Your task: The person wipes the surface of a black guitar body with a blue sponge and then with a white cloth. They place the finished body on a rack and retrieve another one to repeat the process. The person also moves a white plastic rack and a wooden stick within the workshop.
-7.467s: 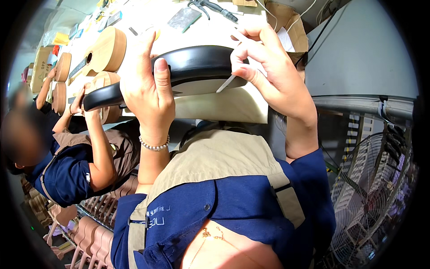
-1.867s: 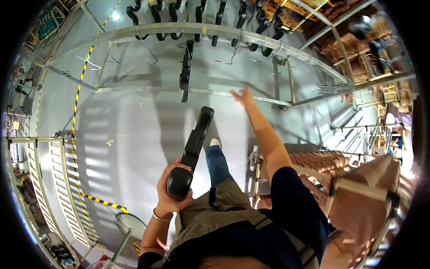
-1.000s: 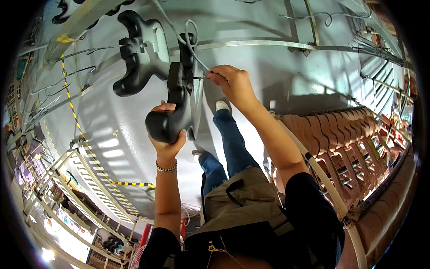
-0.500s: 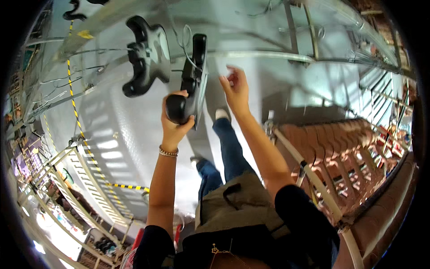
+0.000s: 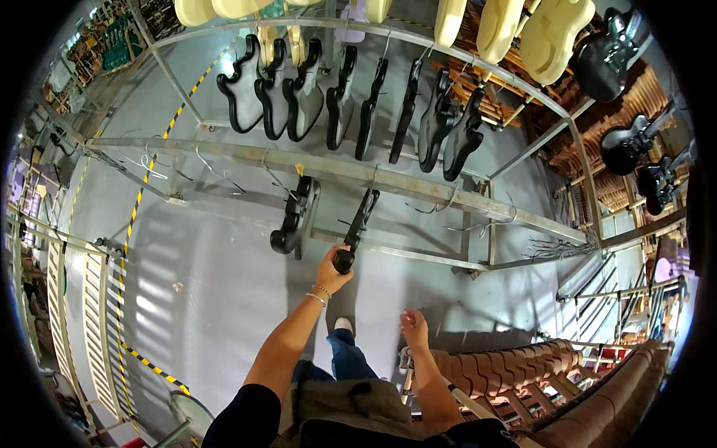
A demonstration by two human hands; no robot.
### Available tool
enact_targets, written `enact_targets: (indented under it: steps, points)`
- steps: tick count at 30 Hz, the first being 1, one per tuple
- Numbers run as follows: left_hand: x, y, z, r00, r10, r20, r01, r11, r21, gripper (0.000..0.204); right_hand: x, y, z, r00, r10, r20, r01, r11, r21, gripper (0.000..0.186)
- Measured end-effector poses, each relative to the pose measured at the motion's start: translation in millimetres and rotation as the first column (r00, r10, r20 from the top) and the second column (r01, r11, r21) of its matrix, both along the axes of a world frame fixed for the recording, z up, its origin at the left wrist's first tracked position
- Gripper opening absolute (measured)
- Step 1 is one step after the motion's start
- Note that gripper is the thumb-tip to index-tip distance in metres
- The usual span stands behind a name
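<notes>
at far l., a white slatted rack (image 5: 97,321) is seen, w/ yellow/blk floor tape (image 5: 128,231) laid just beside it. further r., in the back row, blk-edged guitar bodies (image 5: 305,97) w/ grey faces are hung. nr the middle, a dark body (image 5: 296,213) is hung below the near rail (image 5: 418,187), just l. of the one being handled. that one, a blk guitar body (image 5: 361,222), is seen edge-on, a bit tilted, under a wire hook (image 5: 375,179) on the same rail; whether its wt is borne by the hook can't be told. its lower end is gripped by the l. hand (image 5: 336,270), fingers wrapped round it. to the r., lower down, the r. hand (image 5: 414,328) is held well apart from the body, fingers loosely bent, partly open. beside the r. forearm, brown shaped pcs (image 5: 508,369) are lined up in a row. at upper r., pale yellow bodies (image 5: 551,41) are hung; at far r., glossy blk bodies (image 5: 627,145) are seen.
</notes>
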State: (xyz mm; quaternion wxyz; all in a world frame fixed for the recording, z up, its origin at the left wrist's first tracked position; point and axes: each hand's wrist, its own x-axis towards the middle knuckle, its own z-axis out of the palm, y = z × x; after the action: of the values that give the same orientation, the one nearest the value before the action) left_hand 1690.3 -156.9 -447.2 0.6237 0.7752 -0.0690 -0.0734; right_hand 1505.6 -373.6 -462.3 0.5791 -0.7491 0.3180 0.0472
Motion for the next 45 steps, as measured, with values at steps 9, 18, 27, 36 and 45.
enact_targets:
  steps: [9,18,27,36,45]
  points:
    - [27.7,24.0,123.1,0.989,0.102,0.110,-0.094,0.992,-0.082,0.028,37.0,-37.1,61.9,0.986,-0.066,0.155,0.120,0.922,-0.369,0.019]
    - [172.0,95.2,203.0,0.472,-0.370,0.800,-0.505,0.630,0.589,0.027,197.2,-90.4,226.8,0.924,0.336,0.180,0.117,0.201,-0.973,0.058]
    - [199.5,110.3,183.8,0.525,-0.395,0.754,-0.389,0.676,0.626,0.021,245.2,-113.0,192.5,0.971,0.193,-0.140,-0.166,0.123,-0.979,0.022]
    - [208.5,128.2,181.5,0.405,-0.354,0.843,-0.477,0.705,0.525,0.019,242.2,-90.1,197.7,0.972,0.233,-0.027,-0.070,0.178,-0.982,0.018]
    - [207.6,186.6,185.3,0.464,-0.352,0.813,-0.414,0.725,0.551,0.016,220.7,-26.0,186.1,0.980,0.200,-0.005,-0.032,0.135,-0.990,0.016]
